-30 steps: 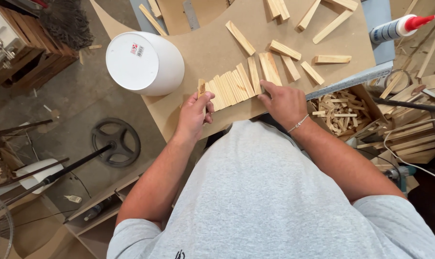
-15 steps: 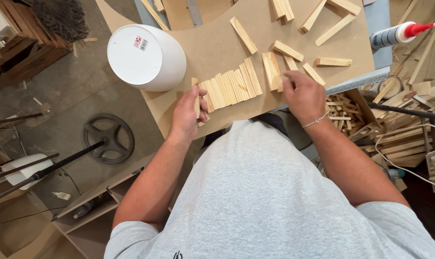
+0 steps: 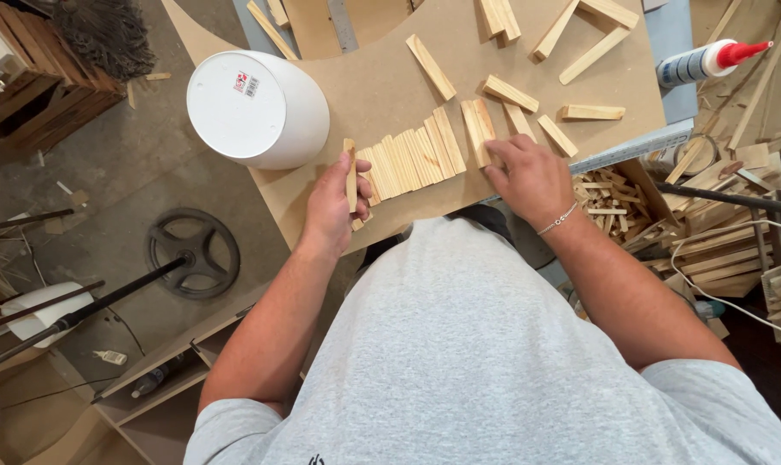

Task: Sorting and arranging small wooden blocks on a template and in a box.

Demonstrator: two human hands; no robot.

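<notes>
Person in grey shirt (image 3: pixel 494 362) fills the near part of the view, both forearms reaching forward onto the brown board worktop (image 3: pixel 382 77). Left hand (image 3: pixel 334 202) at the near-left edge of the worktop, fingers (image 3: pixel 362 170) curled and pinching one small wooden strip (image 3: pixel 350 172), held on edge, just beside the left end of the row of wooden strips (image 3: pixel 412 159). Row lies flat on the worktop between the two hands, strips side by side and touching, slightly fanned. Right hand (image 3: pixel 532 176), thin bracelet at the wrist, lies palm down at the right end of the row, fingers (image 3: pixel 500 151) close together and pressing on the wider strip (image 3: pixel 478 129) there; holds nothing that shows. White bucket (image 3: pixel 252 108), bottom towards the camera, sits at the left edge of the worktop, near the left hand but apart from it. Farther out, loose wooden strips (image 3: pixel 511 93) scattered across the worktop, well apart from each other, some at angles. Glue bottle (image 3: pixel 705 60), white with red tip, lies on its side at the far right. Metal ruler (image 3: pixel 640 148) along the right edge of the worktop. Right of that, a box of wood offcuts (image 3: pixel 610 198) and more scrap wood. Floor on the left: black wheel (image 3: pixel 192 251) on a black bar, wooden crate (image 3: pixel 37 95) at far left.
</notes>
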